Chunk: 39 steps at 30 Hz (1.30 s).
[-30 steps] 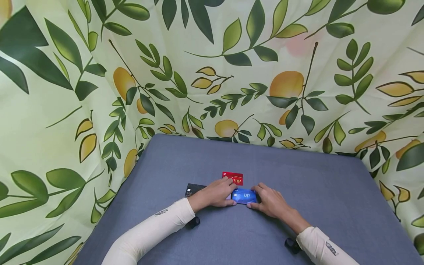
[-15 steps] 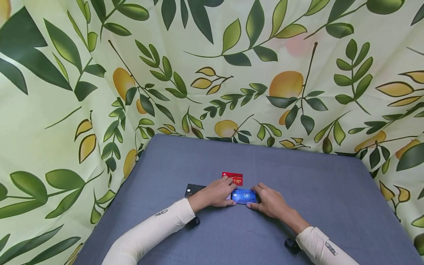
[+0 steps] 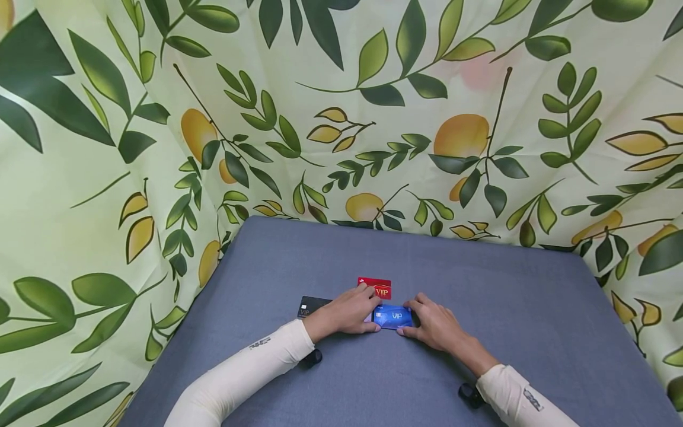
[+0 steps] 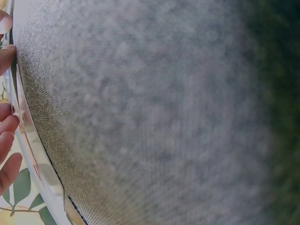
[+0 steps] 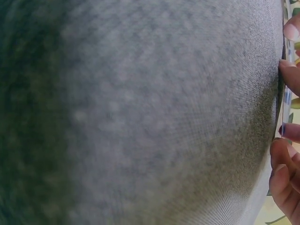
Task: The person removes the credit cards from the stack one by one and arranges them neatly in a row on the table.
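A blue VIP card [image 3: 392, 316] lies flat near the table's middle. My right hand [image 3: 436, 323] pinches its right end, thumb at the near edge and forefinger at the far edge. Bent over a purplish card [image 3: 369, 318], my left hand [image 3: 348, 311] holds it by its near and far edges, thumb and forefinger right at the seam with the blue card. Most of the purplish card is hidden. A black VIP card [image 3: 312, 305] sticks out left of that hand. Beyond its fingers is a red VIP card [image 3: 382, 283], partly covered. Both wrist views catch only fingertips at the card edges.
The cards lie on a table [image 3: 480, 284] covered in grey-blue cloth. A leaf-and-fruit patterned curtain [image 3: 341, 130] closes off the back and sides. Dark wrist cameras [image 3: 471, 395] hang under both forearms, close over the cloth.
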Available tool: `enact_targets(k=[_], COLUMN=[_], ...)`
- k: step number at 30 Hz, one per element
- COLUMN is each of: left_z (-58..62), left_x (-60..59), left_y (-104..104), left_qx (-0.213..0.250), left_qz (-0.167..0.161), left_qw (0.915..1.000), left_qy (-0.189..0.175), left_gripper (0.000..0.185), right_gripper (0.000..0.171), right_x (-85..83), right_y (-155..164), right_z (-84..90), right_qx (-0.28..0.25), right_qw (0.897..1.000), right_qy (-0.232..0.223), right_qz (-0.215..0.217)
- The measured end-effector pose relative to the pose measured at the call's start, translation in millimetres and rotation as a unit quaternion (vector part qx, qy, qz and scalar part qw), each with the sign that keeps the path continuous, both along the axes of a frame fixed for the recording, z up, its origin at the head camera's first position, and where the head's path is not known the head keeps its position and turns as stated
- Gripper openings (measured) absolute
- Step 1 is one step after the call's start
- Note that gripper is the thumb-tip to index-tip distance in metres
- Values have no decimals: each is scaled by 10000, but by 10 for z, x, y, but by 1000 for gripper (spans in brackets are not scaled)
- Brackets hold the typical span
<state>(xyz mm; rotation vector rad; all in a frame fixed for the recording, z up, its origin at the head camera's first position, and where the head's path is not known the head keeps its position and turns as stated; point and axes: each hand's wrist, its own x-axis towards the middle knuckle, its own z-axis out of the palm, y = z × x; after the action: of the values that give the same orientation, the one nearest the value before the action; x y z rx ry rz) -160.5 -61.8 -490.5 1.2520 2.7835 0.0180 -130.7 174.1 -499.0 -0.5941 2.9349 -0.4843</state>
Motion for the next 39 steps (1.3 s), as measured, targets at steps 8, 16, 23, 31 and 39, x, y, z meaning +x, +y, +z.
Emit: enact_targets(k=[8,16,23,31,39], left_z=[1,32,43,36,36], left_x=[1,10,15,16,13], left_y=[1,-8,-6,2,16], left_qx=[-32,-54,-103,-120,-152], left_qz=[-28,-90,-107,-65,22], left_qw=[10000,9999,9999,9999,9998], left_qy=[-5,28,39,-31,-83], left_gripper=[63,62,62,63,64], right_gripper=[59,59,60,60,60], right_x=[-13,-16,-18,-22,-24], right_y=[-5,0,-2,-2,4], right_z=[8,-4,9,11,4], right_qx=[32,71,86,54,79], right_qw=[10000,9999,9998,9998,9997], right_qy=[-31,52,30,50,123], right_qz=[26,94,157,184,208])
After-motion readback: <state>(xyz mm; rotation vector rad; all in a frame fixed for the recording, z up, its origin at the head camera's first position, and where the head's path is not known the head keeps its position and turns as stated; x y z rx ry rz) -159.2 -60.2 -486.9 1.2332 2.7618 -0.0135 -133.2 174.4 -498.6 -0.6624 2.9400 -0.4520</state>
